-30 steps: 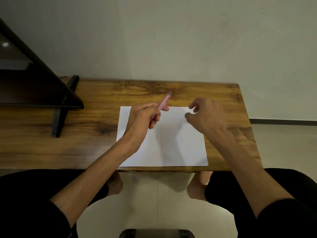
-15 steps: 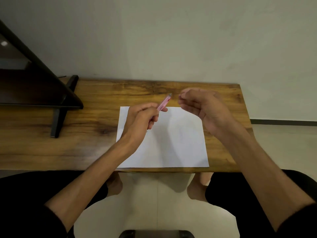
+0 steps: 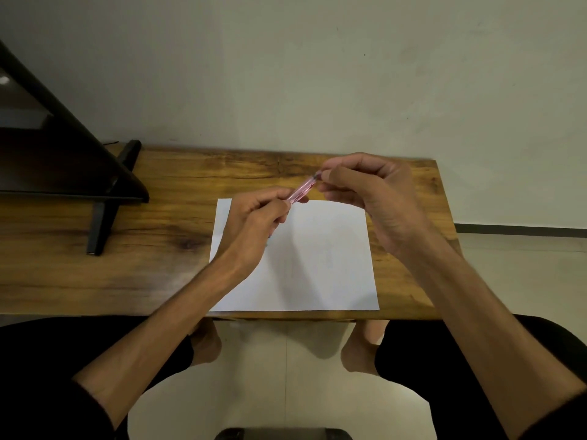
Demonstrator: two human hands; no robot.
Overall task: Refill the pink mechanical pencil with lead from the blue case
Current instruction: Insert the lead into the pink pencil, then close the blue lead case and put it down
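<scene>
Clearly the left hand (image 3: 254, 217) grips the pink pencil (image 3: 303, 188); the right hand (image 3: 365, 192) pinches its far end, hiding it.

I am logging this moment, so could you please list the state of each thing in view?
Pink mechanical pencil: held off the table, tilted.
Left hand: gripping the pencil's lower end.
Right hand: fingertips pinched at its upper end.
White paper sheet: flat on wooden table.
</scene>
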